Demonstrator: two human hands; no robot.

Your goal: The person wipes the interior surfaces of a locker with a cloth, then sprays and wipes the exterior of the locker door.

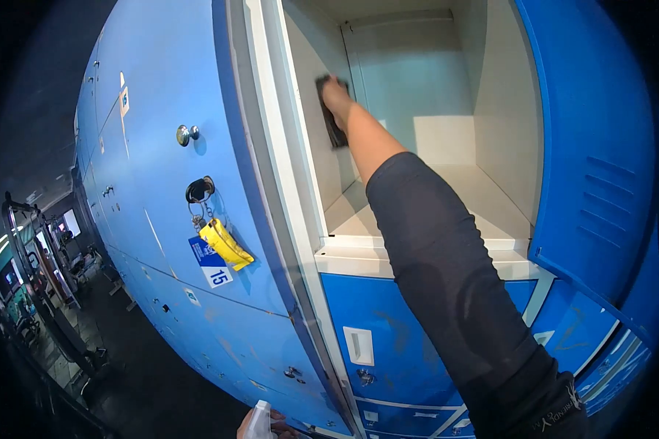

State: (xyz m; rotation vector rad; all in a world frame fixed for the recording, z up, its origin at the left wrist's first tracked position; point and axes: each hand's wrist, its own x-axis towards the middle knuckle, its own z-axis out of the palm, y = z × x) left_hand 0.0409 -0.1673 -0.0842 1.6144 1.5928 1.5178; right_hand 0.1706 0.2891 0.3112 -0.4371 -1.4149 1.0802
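Observation:
My right hand [336, 99] reaches deep into the opened locker and presses a dark cloth [333, 128] flat against its left inner wall. The hand looks slightly blurred. A dark sleeve covers most of that arm. Low at the bottom edge, my left hand [280, 426] is partly in view, its fingers wrapped round a whitish, translucent spray bottle [259, 418]; only the top of the bottle shows. The locker compartment [439, 80] has a cream interior, and its blue door [593, 146] is swung out to the right.
On the left, a blue locker door [161, 80] carries a round knob [184, 135] and a key with a yellow tag [225, 245] and a number 15 card [218, 276]. More blue lockers [425, 322] lie below. Gym machines [44, 271] stand far left on a dark floor [135, 366].

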